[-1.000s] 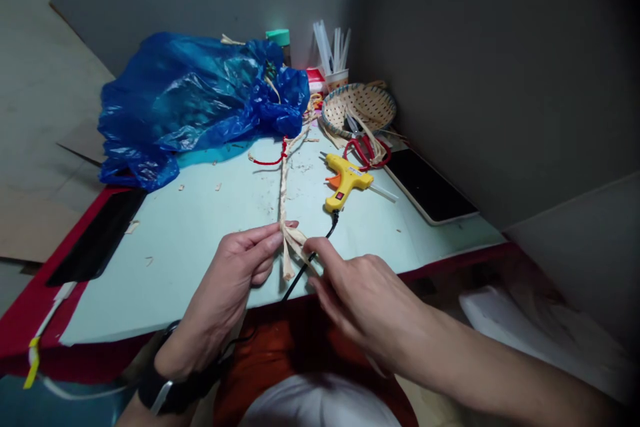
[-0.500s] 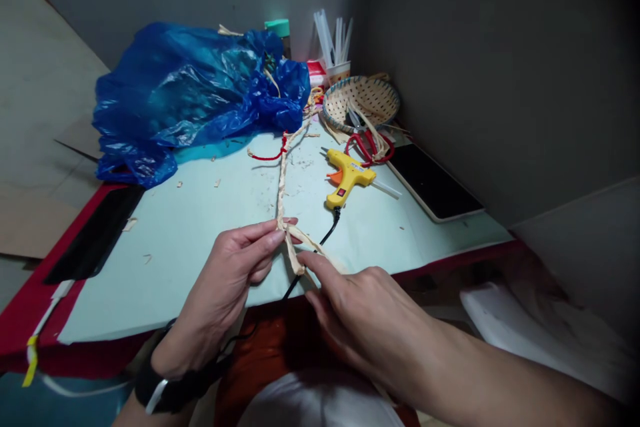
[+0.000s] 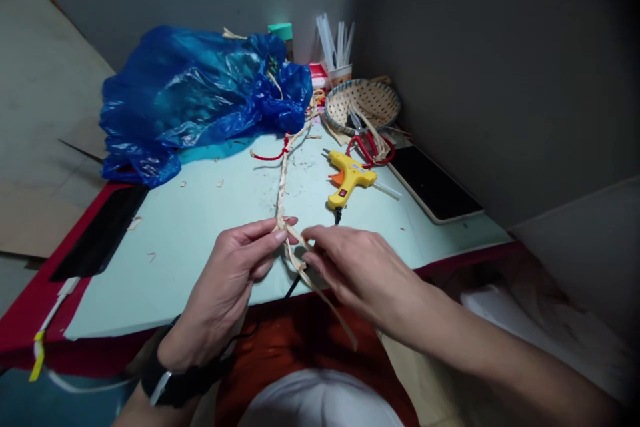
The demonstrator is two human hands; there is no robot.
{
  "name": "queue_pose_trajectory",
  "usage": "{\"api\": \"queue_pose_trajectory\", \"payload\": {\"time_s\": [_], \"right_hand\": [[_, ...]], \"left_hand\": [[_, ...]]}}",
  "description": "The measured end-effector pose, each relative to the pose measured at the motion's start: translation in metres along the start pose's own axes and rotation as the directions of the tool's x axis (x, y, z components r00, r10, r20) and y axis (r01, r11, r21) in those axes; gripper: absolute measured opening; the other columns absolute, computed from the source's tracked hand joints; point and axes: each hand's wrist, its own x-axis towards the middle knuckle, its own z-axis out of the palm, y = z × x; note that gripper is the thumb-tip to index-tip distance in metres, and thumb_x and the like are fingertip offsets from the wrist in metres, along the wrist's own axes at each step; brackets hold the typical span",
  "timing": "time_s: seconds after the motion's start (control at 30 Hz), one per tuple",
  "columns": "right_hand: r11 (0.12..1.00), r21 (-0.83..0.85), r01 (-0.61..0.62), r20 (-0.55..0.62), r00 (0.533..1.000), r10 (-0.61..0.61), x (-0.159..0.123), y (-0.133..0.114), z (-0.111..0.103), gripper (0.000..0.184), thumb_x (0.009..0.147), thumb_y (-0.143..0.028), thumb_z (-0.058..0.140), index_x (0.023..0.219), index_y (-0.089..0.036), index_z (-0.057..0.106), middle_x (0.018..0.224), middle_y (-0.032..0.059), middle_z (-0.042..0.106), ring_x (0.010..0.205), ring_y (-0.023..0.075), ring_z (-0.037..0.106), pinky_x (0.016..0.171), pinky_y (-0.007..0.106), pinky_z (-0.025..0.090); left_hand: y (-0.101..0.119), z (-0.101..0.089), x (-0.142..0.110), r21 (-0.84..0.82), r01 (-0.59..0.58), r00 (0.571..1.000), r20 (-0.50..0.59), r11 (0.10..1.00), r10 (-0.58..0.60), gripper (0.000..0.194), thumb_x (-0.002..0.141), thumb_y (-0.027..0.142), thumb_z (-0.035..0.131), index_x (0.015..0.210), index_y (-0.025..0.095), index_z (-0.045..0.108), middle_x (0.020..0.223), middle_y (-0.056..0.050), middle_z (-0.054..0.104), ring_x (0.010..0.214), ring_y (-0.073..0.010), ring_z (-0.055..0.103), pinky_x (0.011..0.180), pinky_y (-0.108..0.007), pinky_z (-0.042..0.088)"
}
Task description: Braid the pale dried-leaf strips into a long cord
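Observation:
A pale, straw-coloured braid (image 3: 283,180) runs from the back of the table toward me, with a red cord (image 3: 270,157) tied round it partway up. My left hand (image 3: 245,250) pinches the braid's near end between thumb and fingers. Just to its right, my right hand (image 3: 350,257) is closed on one loose strand (image 3: 296,235) and holds it out to the right. Another strand (image 3: 325,297) hangs below the pinch, its tip over my lap. Beyond my right hand lies a yellow glue gun (image 3: 347,177) with an orange trigger.
A blue plastic bag (image 3: 200,100) fills the back left. At the back right stand a woven basket (image 3: 345,97), red-handled scissors (image 3: 367,150) and a cup (image 3: 341,73) of glue sticks. A dark tablet (image 3: 430,183) lies right, a black flat device (image 3: 100,233) left.
My right hand has moved up and drawn a strand out to the right. The other strand now dangles free toward my lap. My left hand keeps its pinch on the braid.

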Motion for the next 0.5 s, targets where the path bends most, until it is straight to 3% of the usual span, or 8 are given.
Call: {"api": "queue_pose_trajectory", "payload": {"time_s": [0.1, 0.33, 0.5], "right_hand": [[0.997, 0.081, -0.02, 0.071, 0.997, 0.014, 0.003, -0.001, 0.002, 0.021, 0.097, -0.021, 0.037, 0.09, -0.017, 0.056, 0.076, 0.0036, 0.063, 0.063, 0.0131, 0.054, 0.061, 0.025, 0.034], [0.986, 0.162, 0.023, 0.02, 0.999, -0.027, -0.002, -0.011, 0.0, 0.018, 0.096, -0.023, 0.037, 0.087, -0.019, 0.052, 0.064, -0.0019, 0.052, 0.052, 0.0093, 0.04, 0.055, 0.024, 0.028], [0.985, 0.172, 0.02, 0.0, 1.0, -0.021, -0.006, -0.018, 0.007, 0.015, 0.095, -0.02, 0.038, 0.088, -0.018, 0.051, 0.064, -0.0023, 0.05, 0.051, 0.0091, 0.037, 0.054, 0.025, 0.027]], "left_hand": [[-0.002, 0.001, -0.001, 0.011, -0.022, 0.998, -0.066, 1.0, 0.023, 0.03, 0.077, 0.027, 0.071, 0.103, 0.011, 0.072, 0.07, -0.001, 0.053, 0.05, -0.0039, 0.017, 0.045, -0.024, 0.008], [-0.013, 0.011, -0.002, 0.041, -0.115, 0.974, -0.193, 0.993, 0.12, 0.023, 0.073, 0.027, 0.073, 0.091, 0.013, 0.076, 0.055, 0.004, 0.048, 0.047, -0.004, 0.024, 0.043, -0.021, 0.015], [-0.013, 0.018, -0.002, 0.005, -0.135, 0.965, -0.227, 0.991, 0.132, 0.017, 0.07, 0.023, 0.073, 0.083, 0.014, 0.077, 0.053, 0.004, 0.051, 0.049, -0.0056, 0.033, 0.045, -0.02, 0.025]]}}
